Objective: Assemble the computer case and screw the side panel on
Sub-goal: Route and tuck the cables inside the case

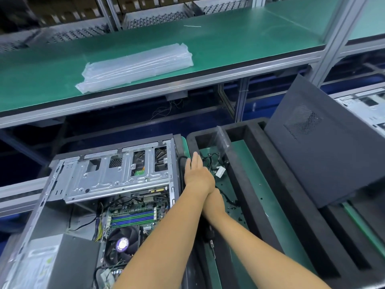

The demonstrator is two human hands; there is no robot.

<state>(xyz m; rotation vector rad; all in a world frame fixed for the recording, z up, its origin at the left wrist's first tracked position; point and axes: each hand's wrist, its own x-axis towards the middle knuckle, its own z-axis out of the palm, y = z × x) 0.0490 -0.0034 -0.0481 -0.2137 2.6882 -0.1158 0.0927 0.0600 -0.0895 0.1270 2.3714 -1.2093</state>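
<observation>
Green bench, cables in foam tray

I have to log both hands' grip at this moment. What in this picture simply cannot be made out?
- Right hand, head view: crossed under the left forearm, fingers hidden, so its grip cannot be told.
- Screwdriver: handle hidden under the arms; only the bit end shows.
- Computer case: near end cut off by the bottom edge.
- Side panel: right part cut off by the frame edge.
- Left hand: fingers straight, plainly visible.
</observation>
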